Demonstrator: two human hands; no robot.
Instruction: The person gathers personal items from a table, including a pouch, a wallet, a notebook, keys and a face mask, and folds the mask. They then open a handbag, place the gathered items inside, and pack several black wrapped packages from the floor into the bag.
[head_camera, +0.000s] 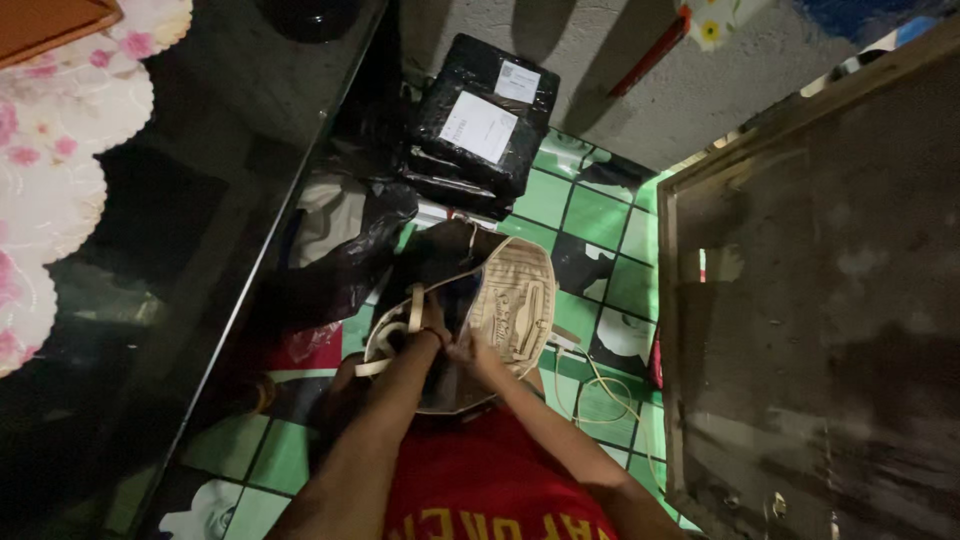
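Between the two forearms, held over the person's lap, sits a beige bag (510, 300) with a dark lining, its mouth turned up toward the camera. The left hand (428, 325) is at the near left edge of that mouth, fingers curled around the rim beside a pale strap (414, 308), so it grips the bag there. The right hand (470, 350) lies just right of the left fingers, pressed against the bag's opening; its fingertips are lost in the dark interior, and I cannot tell whether they are closed on anything. Both hands are nearly touching each other.

Beyond the fingers, farther from the body, a crumpled black plastic bag (350, 260) lies on the green tiled floor (590, 215), and past that a black wrapped parcel (485, 120) with white labels rests near the wall. Left of the left hand runs a dark glossy tabletop (180, 230) with a flowered lace cloth (60, 120) on its far corner. Right of the right hand, well apart, stands a wood-framed panel (810, 290). A thin pale cord (605, 395) lies on the tiles just beside the right forearm. The person wears a red shirt (490, 480).
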